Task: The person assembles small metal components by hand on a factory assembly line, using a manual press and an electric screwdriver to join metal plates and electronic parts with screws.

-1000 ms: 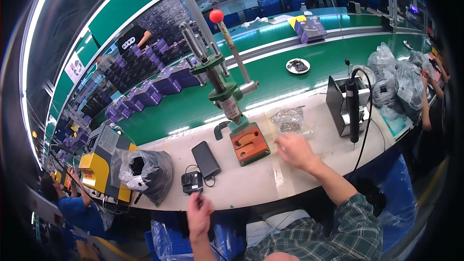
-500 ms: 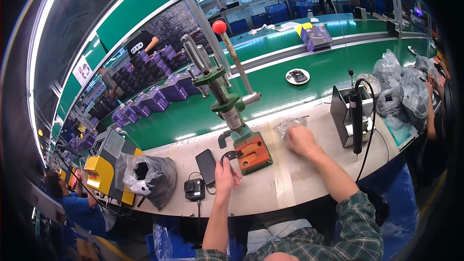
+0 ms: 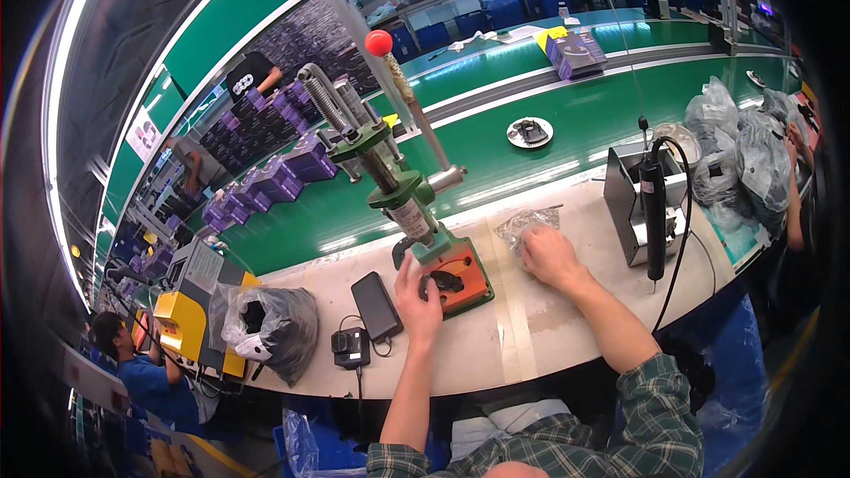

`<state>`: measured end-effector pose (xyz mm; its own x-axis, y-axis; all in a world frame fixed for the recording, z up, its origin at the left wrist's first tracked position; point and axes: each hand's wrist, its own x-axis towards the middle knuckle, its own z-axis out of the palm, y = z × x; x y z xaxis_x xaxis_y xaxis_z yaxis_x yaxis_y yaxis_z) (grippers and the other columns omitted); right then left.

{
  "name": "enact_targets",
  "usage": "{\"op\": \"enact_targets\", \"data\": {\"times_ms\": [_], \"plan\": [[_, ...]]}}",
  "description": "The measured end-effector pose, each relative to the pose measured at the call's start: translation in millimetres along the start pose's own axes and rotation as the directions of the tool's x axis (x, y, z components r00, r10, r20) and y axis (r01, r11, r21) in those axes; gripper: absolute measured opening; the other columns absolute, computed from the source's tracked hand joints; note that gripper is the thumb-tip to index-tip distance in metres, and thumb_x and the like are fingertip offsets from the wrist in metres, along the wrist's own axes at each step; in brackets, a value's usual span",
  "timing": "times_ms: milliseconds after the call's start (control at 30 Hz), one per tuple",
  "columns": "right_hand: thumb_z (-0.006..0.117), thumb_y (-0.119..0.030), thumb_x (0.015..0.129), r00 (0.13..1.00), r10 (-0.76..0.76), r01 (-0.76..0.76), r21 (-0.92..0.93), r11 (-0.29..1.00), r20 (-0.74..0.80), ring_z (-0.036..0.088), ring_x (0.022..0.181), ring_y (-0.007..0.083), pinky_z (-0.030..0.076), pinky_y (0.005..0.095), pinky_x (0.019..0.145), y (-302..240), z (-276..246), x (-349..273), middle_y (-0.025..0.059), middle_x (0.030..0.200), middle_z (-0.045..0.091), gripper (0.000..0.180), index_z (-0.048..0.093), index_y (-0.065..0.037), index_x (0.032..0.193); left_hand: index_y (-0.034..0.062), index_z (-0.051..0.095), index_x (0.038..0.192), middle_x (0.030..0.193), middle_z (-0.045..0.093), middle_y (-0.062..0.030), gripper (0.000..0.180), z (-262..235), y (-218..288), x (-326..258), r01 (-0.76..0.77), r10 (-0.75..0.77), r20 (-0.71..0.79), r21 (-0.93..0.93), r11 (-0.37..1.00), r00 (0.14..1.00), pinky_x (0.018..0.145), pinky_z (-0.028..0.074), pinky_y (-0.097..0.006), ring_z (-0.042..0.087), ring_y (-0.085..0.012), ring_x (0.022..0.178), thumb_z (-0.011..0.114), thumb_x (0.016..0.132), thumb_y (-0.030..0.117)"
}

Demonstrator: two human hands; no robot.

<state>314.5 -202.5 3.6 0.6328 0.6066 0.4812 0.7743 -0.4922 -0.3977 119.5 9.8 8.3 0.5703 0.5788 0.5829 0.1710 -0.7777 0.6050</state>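
Observation:
A green hand press [image 3: 400,196] with a red-knobbed lever [image 3: 379,42] stands on the pale bench [image 3: 531,336]. Its orange base plate [image 3: 460,279] carries a small black part [image 3: 448,281]. My left hand [image 3: 416,296] rests at the plate's left edge, fingers touching that black part. My right hand [image 3: 549,257] lies to the right of the press, fingers down on a clear plastic bag of small parts [image 3: 524,225].
A black phone [image 3: 376,305] and a small black device with a cable [image 3: 351,347] lie left of the press. A grey bag [image 3: 270,323] and yellow machine [image 3: 181,319] stand further left. An electric screwdriver [image 3: 653,212] hangs by a metal box [image 3: 630,204]. Behind runs a green conveyor [image 3: 549,97]; other people work nearby.
My left hand came up from the bench's front edge to the press base and the black part. My right hand stayed on the plastic bag.

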Motion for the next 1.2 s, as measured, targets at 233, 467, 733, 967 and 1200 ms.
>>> {"op": "enact_targets", "data": {"times_ms": [233, 467, 733, 967, 1200], "plan": [[0.063, -0.012, 0.087, 1.000, -0.019, 0.019, 0.033, 0.999, 0.009, 0.066, 0.092, 0.0424, 0.056, 0.0531, 0.079, -2.2, -4.9, -3.2, 0.0215, 0.092, 0.068, 0.013, 0.066, 0.000, 0.086, -0.0060, 0.062, 0.133, 0.152, 0.047, -0.0305, 0.041, -35.0, 20.8, 5.6, -0.252, 0.192, 0.478, 0.066, 0.965, 0.857, 0.116, 0.040, -0.049, 0.046, -0.0451, 0.141, 0.058, 0.100, 0.018], [0.063, -0.014, 0.088, 0.999, -0.020, 0.018, 0.046, 0.999, 0.035, 0.065, 0.094, 0.0425, 0.055, 0.0533, 0.083, 2.4, -5.5, -3.3, 0.0220, 0.093, 0.067, 0.015, 0.065, 0.001, 0.088, -0.0115, 0.047, 0.145, 0.153, 0.044, -0.0294, 0.071, -22.8, 36.0, 9.3, -0.424, 0.192, 0.599, 0.274, 0.864, 0.778, 0.116, 0.038, -0.051, 0.041, -0.0503, 0.140, 0.063, 0.100, 0.041], [0.064, -0.014, 0.089, 0.998, -0.038, 0.038, 0.004, 0.999, 0.042, 0.064, 0.094, 0.0429, 0.054, 0.0533, 0.084, -3.7, -8.8, -4.0, 0.0222, 0.094, 0.067, 0.016, 0.065, 0.002, 0.090, -0.0122, 0.050, 0.140, 0.148, 0.045, -0.0321, 0.090, 2.0, 52.8, 0.1, -0.387, 0.194, 0.441, 0.406, 0.828, 0.877, 0.106, 0.044, -0.054, 0.045, -0.0474, 0.133, 0.074, 0.087, 0.056], [0.066, -0.016, 0.089, 0.998, -0.016, 0.013, 0.039, 0.999, 0.065, 0.064, 0.096, 0.0418, 0.053, 0.0518, 0.085, -7.9, -15.0, -6.7, 0.0215, 0.095, 0.066, 0.017, 0.066, 0.002, 0.091, -0.0129, 0.049, 0.141, 0.149, 0.047, -0.0305, 0.088, -34.0, 58.9, 7.9, -0.407, 0.123, 0.612, 0.350, 0.843, 0.781, 0.106, 0.043, -0.053, 0.050, -0.0443, 0.126, 0.078, 0.086, 0.048], [0.068, -0.016, 0.089, 0.997, -0.014, 0.012, 0.028, 1.000, 0.076, 0.064, 0.100, 0.0406, 0.053, 0.0505, 0.089, -5.3, -11.4, -6.1, 0.0215, 0.098, 0.067, 0.019, 0.067, 0.002, 0.093, -0.0040, 0.050, 0.145, 0.154, 0.046, -0.0237, 0.089, -6.7, 51.5, -15.2, -0.427, 0.222, 0.459, 0.412, 0.805, 0.860, 0.110, 0.041, -0.052, 0.044, -0.0410, 0.140, 0.079, 0.083, 0.052]]}}
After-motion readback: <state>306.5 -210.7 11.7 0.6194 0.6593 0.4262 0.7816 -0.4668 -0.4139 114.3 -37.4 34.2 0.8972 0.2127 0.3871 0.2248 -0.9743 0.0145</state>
